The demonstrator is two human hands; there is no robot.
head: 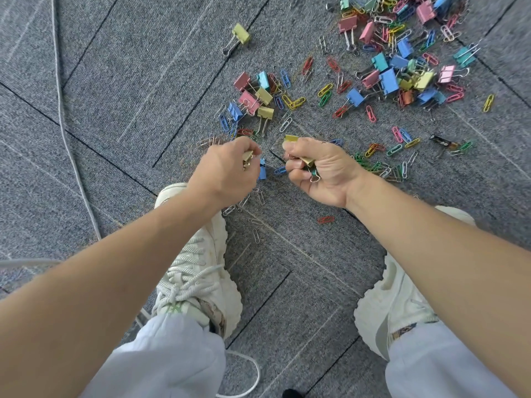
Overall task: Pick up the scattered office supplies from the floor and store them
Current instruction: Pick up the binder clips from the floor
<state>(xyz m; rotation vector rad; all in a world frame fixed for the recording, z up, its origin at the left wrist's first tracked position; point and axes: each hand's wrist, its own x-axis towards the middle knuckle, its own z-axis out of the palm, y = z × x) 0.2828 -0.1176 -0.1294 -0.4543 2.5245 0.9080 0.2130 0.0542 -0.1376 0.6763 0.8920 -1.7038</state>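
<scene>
Binder clips and paper clips lie scattered on the carpet floor (115, 110). The nearest cluster (253, 99) sits just beyond both hands, slightly closer to the left hand (230, 168), which pinches a gold binder clip (247, 160). The right hand (319, 170) is clenched round several gold clips (307, 161). A blue binder clip (262, 171) lies between the hands, its long axis roughly near-to-far. The bigger pile (402, 67) spreads far right, nearer the right hand. No storage container shows.
</scene>
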